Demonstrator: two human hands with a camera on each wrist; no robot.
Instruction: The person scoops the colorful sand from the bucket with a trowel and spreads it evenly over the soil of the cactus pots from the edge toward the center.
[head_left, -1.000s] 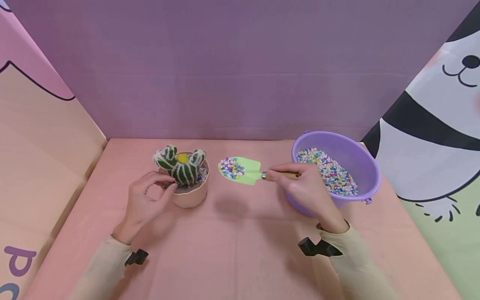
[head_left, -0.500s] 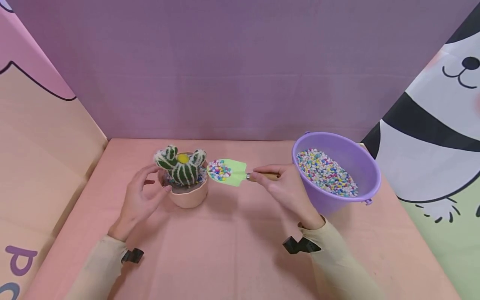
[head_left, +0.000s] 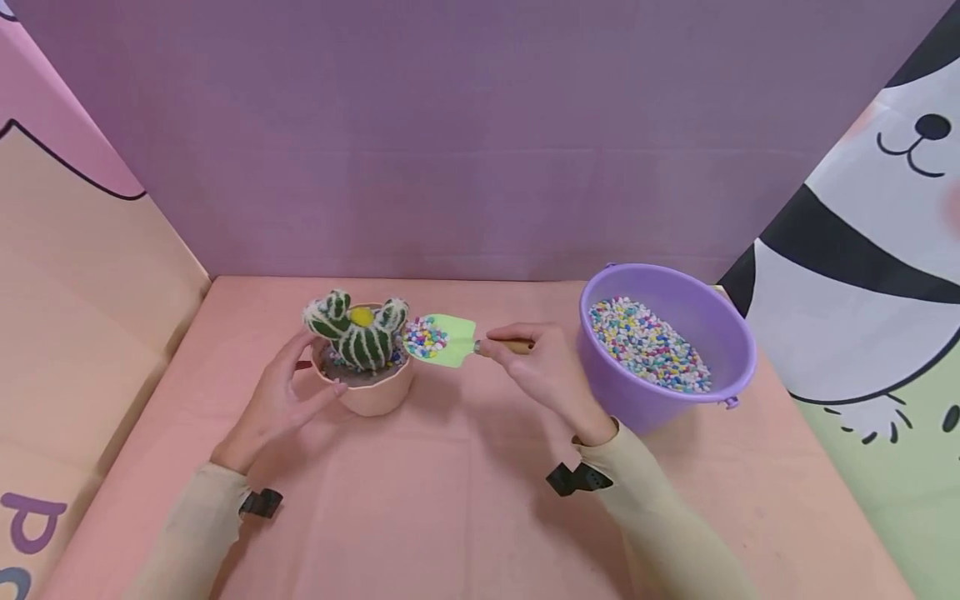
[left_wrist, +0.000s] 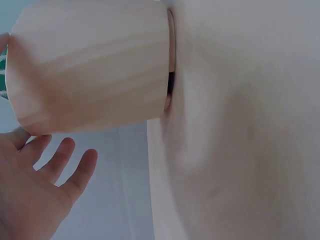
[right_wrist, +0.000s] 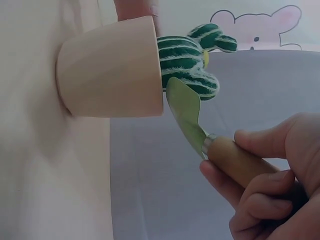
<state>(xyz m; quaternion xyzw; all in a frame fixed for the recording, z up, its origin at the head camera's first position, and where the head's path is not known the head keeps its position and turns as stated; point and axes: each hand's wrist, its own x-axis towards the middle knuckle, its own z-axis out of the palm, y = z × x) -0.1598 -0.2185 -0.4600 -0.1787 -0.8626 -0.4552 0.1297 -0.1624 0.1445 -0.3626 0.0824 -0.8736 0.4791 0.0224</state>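
Pale green, the trowel held a heap of coloured pebbles on its blade, at the right side of the peach pot; whether blade and rim touched, the views did not settle. Its tip dipped slightly toward the striped cactus planted there. Judging by that, you were at the delivery step, with the load at the rim and most of it not yet tipped in. Your next move seemed to call for a gentle tilt, low over the gap beside the cactus, so nothing would spill outside.

The pot stood upright between your hands. Your right hand, to its right, had its fingers curled round the wooden handle. Your left hand was spread loosely at the pot's left side, thumb and index finger near the rim and the other fingers relaxed; how hard it pressed, if at all, could not be told.

Just beyond your right hand, a purple bucket held a larger pebble supply. Pink cloth lay beneath it all, with a purple backdrop behind.
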